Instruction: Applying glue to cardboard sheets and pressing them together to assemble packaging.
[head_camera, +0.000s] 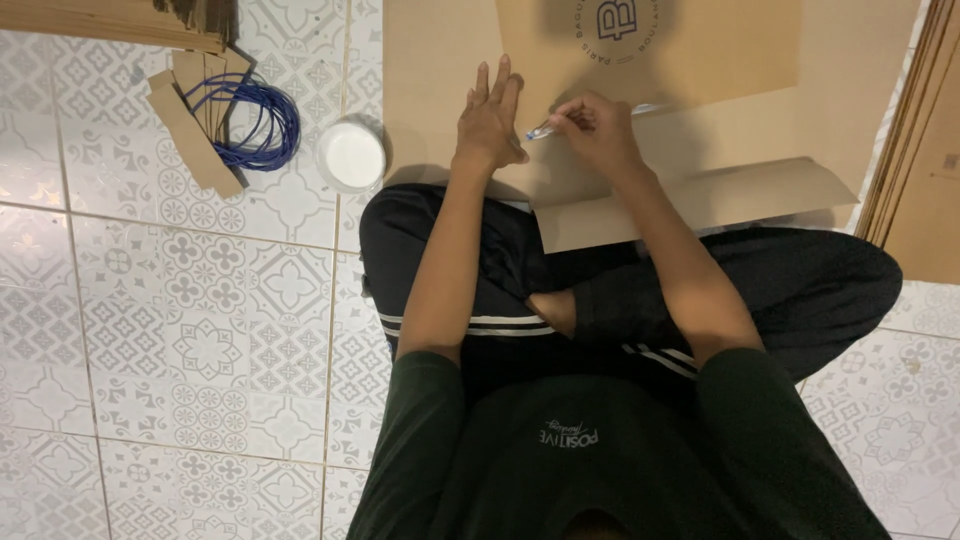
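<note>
I am watching the left hand lying flat, fingers spread and grasping nothing, pressing down on the brown paper sheet that is spreading across the floor in front of the crossed legs. The right hand is pinching a thin pen-like stick with a pale blue tip, its tip touching the paper just beside the left hand. I am judging the sheet to be light, thin and floppy, easy to crease or tear, so it is best held by pressing flat near the working spot or lifting at a folded edge; the near flap is already folded up towards the knees. The paper is looking matte and smooth, with a round printed mark near the top. Further out, a round white tub is standing on the patterned tile floor just left of the sheet, and a coil of blue cord is lying over brown card strips near a stack of more brown sheets.
</note>
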